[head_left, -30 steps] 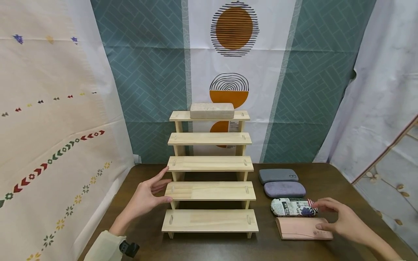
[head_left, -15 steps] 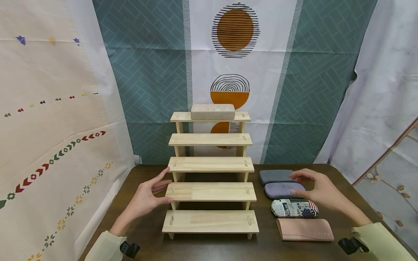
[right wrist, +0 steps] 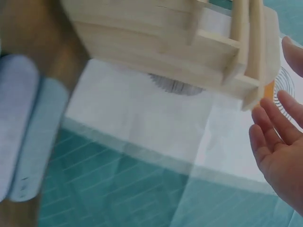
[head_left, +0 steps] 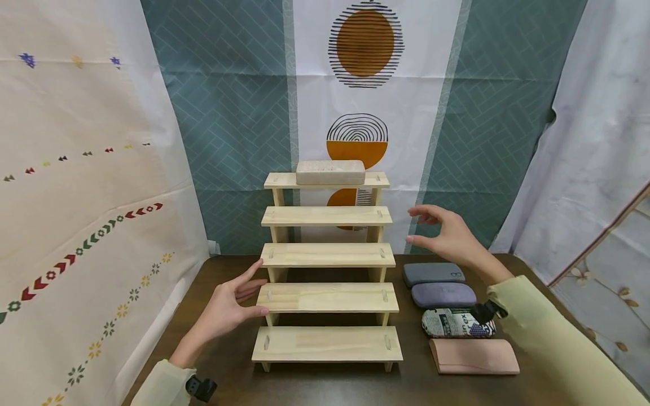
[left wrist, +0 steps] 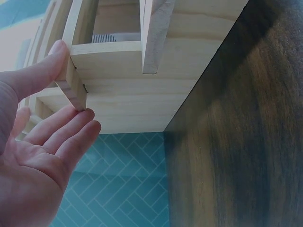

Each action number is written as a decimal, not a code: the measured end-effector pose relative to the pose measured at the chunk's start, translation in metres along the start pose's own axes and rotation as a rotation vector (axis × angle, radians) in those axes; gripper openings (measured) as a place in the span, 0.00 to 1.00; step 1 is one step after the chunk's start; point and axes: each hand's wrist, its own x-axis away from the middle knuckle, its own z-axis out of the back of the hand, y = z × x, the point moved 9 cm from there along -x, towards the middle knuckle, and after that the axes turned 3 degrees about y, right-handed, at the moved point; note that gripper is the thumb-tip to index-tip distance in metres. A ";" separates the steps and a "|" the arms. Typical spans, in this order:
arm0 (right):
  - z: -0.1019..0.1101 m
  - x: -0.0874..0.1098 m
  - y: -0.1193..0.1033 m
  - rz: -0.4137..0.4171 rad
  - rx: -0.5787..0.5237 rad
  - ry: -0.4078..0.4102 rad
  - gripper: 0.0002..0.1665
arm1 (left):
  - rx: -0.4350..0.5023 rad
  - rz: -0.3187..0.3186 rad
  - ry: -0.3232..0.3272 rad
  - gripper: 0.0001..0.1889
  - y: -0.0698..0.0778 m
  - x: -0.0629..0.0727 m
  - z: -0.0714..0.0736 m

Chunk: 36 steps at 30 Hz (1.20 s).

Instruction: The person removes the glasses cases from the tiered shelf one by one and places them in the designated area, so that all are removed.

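Note:
A pale wooden stepped display stand point(head_left: 327, 255) with several boards rises from the dark table. My left hand point(head_left: 225, 307) pinches the left end of its second-lowest board; in the left wrist view the thumb and fingertips point(left wrist: 85, 113) lie on opposite edges of that board. On the top board sits a beige, stone-like oblong box point(head_left: 330, 172). My right hand point(head_left: 447, 234) is in the air to the right of the upper boards, holding nothing, thumb and fingers spread apart. In the right wrist view that hand point(right wrist: 284, 151) is beside the top of the stand.
Right of the stand, glasses cases lie in a column on the table point(head_left: 325, 386): grey-blue point(head_left: 433, 273), purple point(head_left: 443, 295), newspaper-print point(head_left: 447, 322) and pink point(head_left: 474, 356). My right sleeve point(head_left: 538, 316) passes over the right side of the table. Patterned cloths point(head_left: 228, 141) hang around it.
My right hand has risen from beside the pink and newspaper-print cases, past the purple one, up and leftward toward the stand's upper boards. The left hand keeps its place.

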 end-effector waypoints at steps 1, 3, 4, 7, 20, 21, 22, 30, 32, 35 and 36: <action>0.000 -0.009 -0.004 0.005 0.002 0.006 0.34 | -0.002 0.003 0.003 0.56 0.000 0.000 0.001; 0.000 -0.025 -0.009 0.011 0.008 0.012 0.36 | -0.011 -0.001 0.006 0.56 0.000 0.000 0.001; -0.001 -0.033 -0.012 0.011 0.013 0.015 0.36 | -0.014 0.000 0.006 0.56 -0.001 0.000 0.001; -0.004 -0.054 -0.016 0.001 0.018 0.013 0.38 | -0.015 0.005 0.005 0.56 -0.002 0.001 0.000; -0.024 -0.123 -0.021 -0.062 -0.037 -0.052 0.44 | 0.000 0.019 0.001 0.57 -0.002 0.002 0.000; -0.026 -0.127 -0.020 -0.073 -0.037 -0.063 0.45 | 0.004 0.021 0.000 0.57 -0.002 0.001 0.000; -0.029 -0.131 -0.020 -0.080 -0.034 -0.071 0.45 | 0.004 0.019 -0.001 0.56 -0.001 0.001 -0.001; -0.047 -0.157 -0.026 -0.079 -0.027 -0.133 0.48 | 0.010 0.038 0.003 0.56 -0.001 0.002 0.000; -0.050 -0.162 -0.026 -0.085 -0.035 -0.142 0.49 | 0.007 0.038 0.002 0.57 -0.001 0.001 0.001; -0.057 -0.165 -0.025 -0.103 -0.062 -0.151 0.48 | 0.004 0.044 0.000 0.57 -0.002 0.001 0.001; -0.059 -0.166 -0.026 -0.106 -0.072 -0.150 0.48 | 0.007 0.044 -0.002 0.57 -0.002 0.001 0.001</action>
